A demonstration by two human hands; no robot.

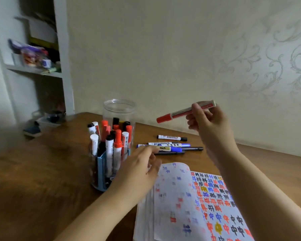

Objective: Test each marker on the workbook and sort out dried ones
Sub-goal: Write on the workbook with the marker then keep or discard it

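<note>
Capped red marker being held up over the table's far edge.

Right hand is pinching its barrel; left hand, fingers loose, is hovering by the holder beside the workbook, risking knocking it and mixing untested markers with the loose pile.

The brown wooden surface lies bare to the left of the blue marker holder, giving broad room for an approach from that side. The holder, crowded with upright red, black and white markers, stands just in front of a clear plastic jar; together they block the middle. To their right, a loose row of capped markers lies on the surface near the wall. The open workbook with coloured characters covers the near right. The left hand hovers between holder and workbook, filling that gap. Above the loose markers the raised right hand holds a red marker.
</note>
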